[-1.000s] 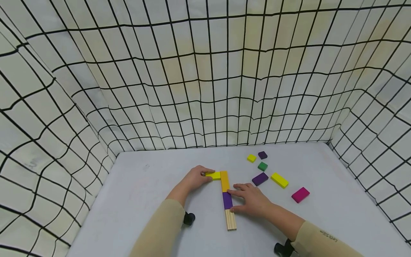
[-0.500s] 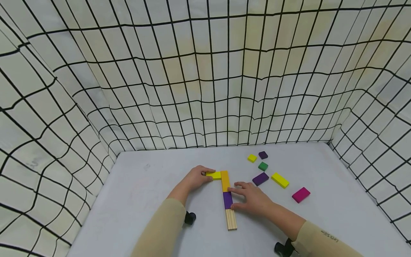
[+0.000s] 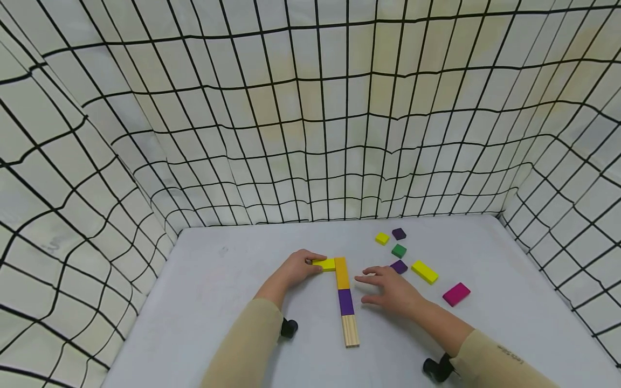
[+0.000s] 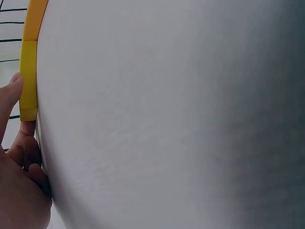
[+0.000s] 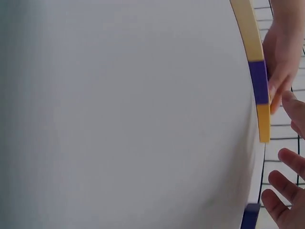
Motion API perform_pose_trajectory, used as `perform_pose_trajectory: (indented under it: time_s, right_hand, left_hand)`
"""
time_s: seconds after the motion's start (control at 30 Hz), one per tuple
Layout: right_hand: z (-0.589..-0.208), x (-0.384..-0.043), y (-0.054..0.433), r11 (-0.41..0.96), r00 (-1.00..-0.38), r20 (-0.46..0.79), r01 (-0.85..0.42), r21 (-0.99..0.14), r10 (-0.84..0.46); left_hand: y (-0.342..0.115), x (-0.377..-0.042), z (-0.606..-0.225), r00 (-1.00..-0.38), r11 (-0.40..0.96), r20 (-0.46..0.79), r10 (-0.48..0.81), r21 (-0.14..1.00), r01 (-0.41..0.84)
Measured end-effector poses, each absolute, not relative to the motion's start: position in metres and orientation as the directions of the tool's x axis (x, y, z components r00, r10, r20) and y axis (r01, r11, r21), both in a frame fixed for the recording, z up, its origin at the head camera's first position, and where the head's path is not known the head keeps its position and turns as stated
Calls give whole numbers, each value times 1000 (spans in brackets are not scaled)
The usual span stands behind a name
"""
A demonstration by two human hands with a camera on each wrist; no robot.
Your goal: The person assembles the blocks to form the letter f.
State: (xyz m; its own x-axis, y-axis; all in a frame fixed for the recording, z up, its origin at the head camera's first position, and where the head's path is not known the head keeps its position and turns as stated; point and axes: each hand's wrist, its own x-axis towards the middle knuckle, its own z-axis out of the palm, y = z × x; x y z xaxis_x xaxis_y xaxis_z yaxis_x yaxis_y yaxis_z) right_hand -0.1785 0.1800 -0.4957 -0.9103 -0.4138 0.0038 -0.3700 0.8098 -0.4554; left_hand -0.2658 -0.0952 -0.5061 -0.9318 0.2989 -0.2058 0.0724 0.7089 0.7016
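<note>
My left hand pinches a yellow block between thumb and fingers. The yellow block's end meets the side of an orange block at its far end. Below the orange block, a purple block and a plain wooden block continue the straight row towards me. My right hand is just right of the row, its fingers spread and holding nothing. In the right wrist view, its fingertips show apart from the orange block. The left wrist view shows the thumb on the yellow block.
Beyond my right hand lie loose blocks: a purple one partly hidden by the hand, a long yellow one, a magenta one, and small green, yellow and dark purple ones. Black netting surrounds the white table.
My right hand has left the orange and purple blocks and moved right, towards the loose blocks. My left hand keeps its pinch on the yellow block.
</note>
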Motion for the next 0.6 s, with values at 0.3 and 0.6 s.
perform_pose_trajectory:
  time_s: [0.3,0.6]
  right_hand:
    - [-487,-196,219,790,-914,14,-359,-498,-406]
    - [-471,-214,257,788,-912,-12,-348,-508,-411]
  left_hand:
    - [-95,-264,-503,-933,708,-216,287,704,55]
    - [-95,-261,-499,-931,711,-224,288,701,51]
